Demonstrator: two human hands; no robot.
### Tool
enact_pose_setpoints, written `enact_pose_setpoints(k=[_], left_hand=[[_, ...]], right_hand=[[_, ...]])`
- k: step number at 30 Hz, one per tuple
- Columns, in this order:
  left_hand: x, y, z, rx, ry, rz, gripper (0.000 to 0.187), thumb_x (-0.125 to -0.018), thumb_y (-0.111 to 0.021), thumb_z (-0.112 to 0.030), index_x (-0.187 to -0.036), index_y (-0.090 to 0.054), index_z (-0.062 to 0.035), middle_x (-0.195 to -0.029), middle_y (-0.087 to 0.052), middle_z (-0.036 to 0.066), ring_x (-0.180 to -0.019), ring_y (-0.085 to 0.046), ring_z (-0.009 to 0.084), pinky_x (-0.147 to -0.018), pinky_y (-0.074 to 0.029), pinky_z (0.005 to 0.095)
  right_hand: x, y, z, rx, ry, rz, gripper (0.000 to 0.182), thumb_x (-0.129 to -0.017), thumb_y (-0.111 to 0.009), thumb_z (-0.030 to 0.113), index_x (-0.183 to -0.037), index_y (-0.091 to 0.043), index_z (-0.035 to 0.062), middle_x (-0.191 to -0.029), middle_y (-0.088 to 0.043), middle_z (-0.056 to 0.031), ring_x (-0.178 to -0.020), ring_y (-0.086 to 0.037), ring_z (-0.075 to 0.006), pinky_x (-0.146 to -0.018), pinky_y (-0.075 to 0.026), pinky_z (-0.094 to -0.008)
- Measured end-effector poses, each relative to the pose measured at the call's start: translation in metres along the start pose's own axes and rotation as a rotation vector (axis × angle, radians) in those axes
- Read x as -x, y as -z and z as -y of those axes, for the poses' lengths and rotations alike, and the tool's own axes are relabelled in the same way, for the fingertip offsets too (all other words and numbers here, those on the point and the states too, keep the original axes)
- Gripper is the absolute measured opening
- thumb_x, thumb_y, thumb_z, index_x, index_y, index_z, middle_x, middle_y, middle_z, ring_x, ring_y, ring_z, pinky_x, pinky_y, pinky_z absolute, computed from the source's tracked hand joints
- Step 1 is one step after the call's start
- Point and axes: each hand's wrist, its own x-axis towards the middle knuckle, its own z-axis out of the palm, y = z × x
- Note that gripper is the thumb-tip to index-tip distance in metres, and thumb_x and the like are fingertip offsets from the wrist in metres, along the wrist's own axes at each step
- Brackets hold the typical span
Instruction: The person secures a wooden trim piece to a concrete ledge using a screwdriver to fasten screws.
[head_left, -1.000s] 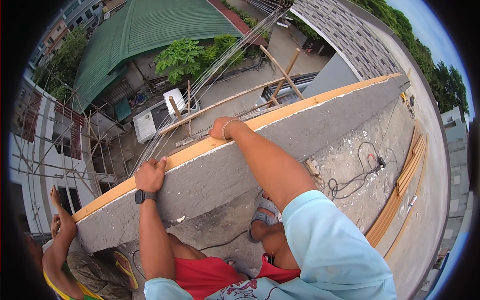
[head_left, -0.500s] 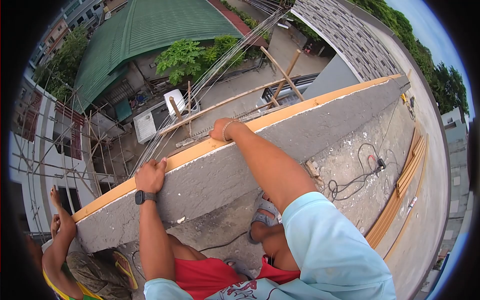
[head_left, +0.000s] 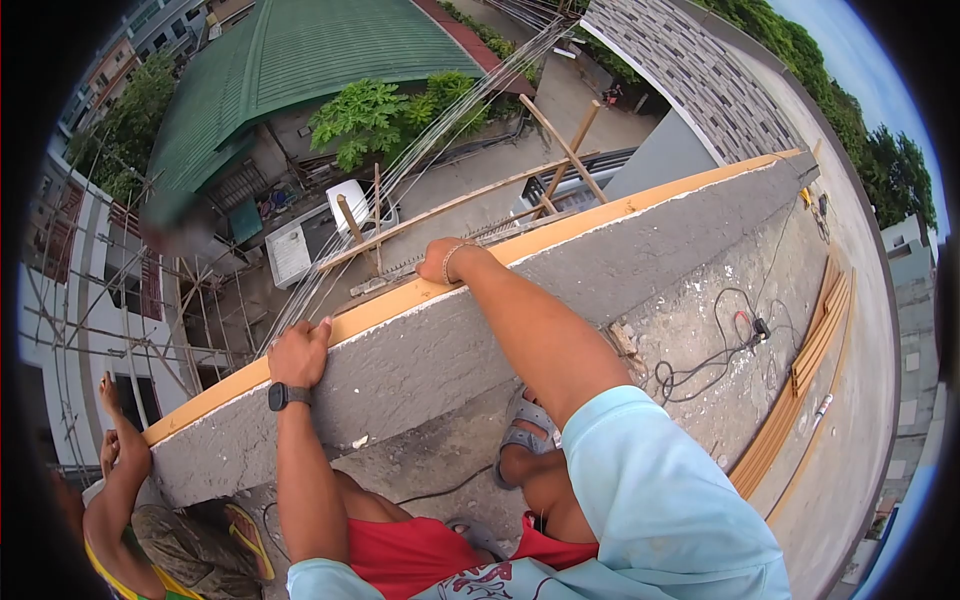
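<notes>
A long tan wooden board (head_left: 570, 229) runs along the outer top edge of a rough grey concrete parapet (head_left: 440, 365). My left hand (head_left: 300, 352), with a dark watch on its wrist, grips the board left of centre, its fingers bent over the far side. Farther along to the right, my right hand (head_left: 440, 261) is closed over the same board, a bracelet at its wrist. The fingertips of both hands are hidden beyond the board's outer edge.
A co-worker (head_left: 125, 490) is at the parapet's left end. On the rooftop floor lie a black cable (head_left: 700, 375) and a stack of long tan strips (head_left: 790, 415). Beyond the parapet is a drop, with wires (head_left: 400, 180) and wooden framing (head_left: 440, 212).
</notes>
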Motion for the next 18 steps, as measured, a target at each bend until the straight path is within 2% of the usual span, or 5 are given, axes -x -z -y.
enact_pose_setpoints(k=[4, 6, 12, 14, 18], left_hand=[[0.0, 0.0, 0.001, 0.002, -0.001, -0.004, 0.057, -0.088, -0.045, -0.055, -0.106, -0.067, -0.006, -0.11, -0.063, 0.022, -0.107, -0.057, 0.0383, -0.097, -0.038, 0.0493], [-0.001, -0.001, 0.001, 0.009, 0.009, 0.005, 0.057, -0.088, -0.045, -0.055, -0.106, -0.067, -0.0059, -0.111, -0.063, 0.022, -0.108, -0.057, 0.0383, -0.097, -0.037, 0.0494], [0.002, 0.001, -0.003, 0.038, 0.005, 0.015, 0.058, -0.089, -0.044, -0.056, -0.106, -0.067, -0.0053, -0.113, -0.063, 0.02, -0.11, -0.056, 0.0371, -0.1, -0.034, 0.0502], [0.002, -0.005, 0.001, 0.05, -0.028, -0.07, 0.058, -0.087, -0.045, -0.056, -0.099, -0.069, -0.0042, -0.102, -0.066, 0.022, -0.099, -0.06, 0.0387, -0.091, -0.041, 0.0491], [0.011, 0.001, -0.002, 0.058, -0.016, -0.057, 0.06, -0.088, -0.043, -0.057, -0.108, -0.067, -0.0062, -0.113, -0.062, 0.02, -0.111, -0.054, 0.039, -0.103, -0.033, 0.0478]], right_hand=[[-0.002, -0.001, -0.001, 0.005, 0.001, 0.004, 0.044, -0.086, -0.046, 0.031, -0.118, -0.064, 0.0066, -0.129, -0.057, -0.0133, -0.118, -0.056, -0.0288, -0.099, -0.043, -0.041], [-0.002, -0.002, -0.002, -0.035, 0.021, -0.017, 0.05, -0.088, -0.048, 0.042, -0.116, -0.064, 0.0029, -0.125, -0.059, -0.0185, -0.116, -0.055, -0.0336, -0.1, -0.041, -0.0425], [-0.017, -0.009, -0.006, 0.01, -0.019, -0.007, 0.046, -0.086, -0.047, 0.033, -0.118, -0.063, 0.0041, -0.126, -0.058, -0.0178, -0.117, -0.056, -0.0332, -0.1, -0.042, -0.0404], [-0.014, -0.008, -0.008, 0.002, 0.006, -0.016, 0.049, -0.088, -0.046, 0.039, -0.113, -0.065, 0.0017, -0.124, -0.058, -0.0204, -0.114, -0.057, -0.0351, -0.098, -0.043, -0.0415], [-0.037, -0.016, -0.024, 0.043, 0.161, -0.038, 0.05, -0.088, -0.048, 0.04, -0.098, -0.067, -0.0056, -0.106, -0.063, -0.0277, -0.104, -0.058, -0.0423, -0.093, -0.044, -0.0418]])
